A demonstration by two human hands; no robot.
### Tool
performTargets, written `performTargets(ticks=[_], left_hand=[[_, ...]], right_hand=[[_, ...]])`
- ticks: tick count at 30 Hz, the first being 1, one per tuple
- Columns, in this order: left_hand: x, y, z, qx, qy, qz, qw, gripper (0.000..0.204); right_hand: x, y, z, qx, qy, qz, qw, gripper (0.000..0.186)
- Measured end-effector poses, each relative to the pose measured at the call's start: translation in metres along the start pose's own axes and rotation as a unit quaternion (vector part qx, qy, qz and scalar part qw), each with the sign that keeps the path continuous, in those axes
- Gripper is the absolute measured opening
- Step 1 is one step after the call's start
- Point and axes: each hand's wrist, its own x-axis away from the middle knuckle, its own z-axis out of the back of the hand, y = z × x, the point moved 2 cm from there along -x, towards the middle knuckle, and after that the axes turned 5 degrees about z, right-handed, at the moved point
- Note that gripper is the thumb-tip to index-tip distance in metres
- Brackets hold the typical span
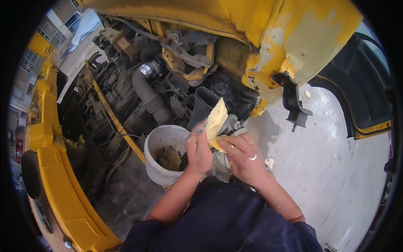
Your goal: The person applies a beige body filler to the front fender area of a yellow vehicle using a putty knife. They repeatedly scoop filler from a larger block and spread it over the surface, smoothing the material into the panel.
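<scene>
My left hand (pixel 199 154) is closed around a flat piece bearing a thick layer of pale yellow putty (pixel 217 118), which stands up above the fingers. Close beside it, my right hand (pixel 245 160) pinches a small orange-yellow flat piece (pixel 218 145), touching the lower end of the putty. It looks like a putty spreader, but the fingers cover most of it. A white ring-like mark shows on one right finger. Just left of my left hand stands a dusty white bucket (pixel 152 166) with brownish scraps inside.
Ahead lies an exposed vehicle engine with a grey ribbed hose (pixel 153 98). A yellow body panel (pixel 184 12) with patchy filler hangs above, and a black bracket (pixel 292 101) juts out at right. A yellow bumper (pixel 63 185) curves along the left; a black fender liner (pixel 357 84) is far right.
</scene>
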Motion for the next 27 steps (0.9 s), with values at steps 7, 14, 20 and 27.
performTargets(ticks=[7, 14, 20, 27], left_hand=[[-0.01, 0.009, 0.041, -0.033, 0.197, -0.036, 0.979, 0.068], [-0.004, 0.029, 0.037, 0.05, 0.212, -0.006, 0.976, 0.073], [0.002, 0.016, 0.041, 0.043, 0.189, -0.017, 0.981, 0.073], [0.0, 0.008, 0.038, 0.062, 0.226, -0.02, 0.972, 0.073]], right_hand=[[0.022, 0.049, -0.013, -0.335, 0.12, -0.331, 0.874, 0.027], [-0.03, 0.077, -0.032, -0.698, 0.36, -0.343, 0.516, 0.031], [-0.067, 0.082, -0.038, -0.739, 0.383, -0.368, 0.415, 0.021], [-0.081, 0.089, -0.028, -0.764, 0.423, -0.322, 0.367, 0.029]])
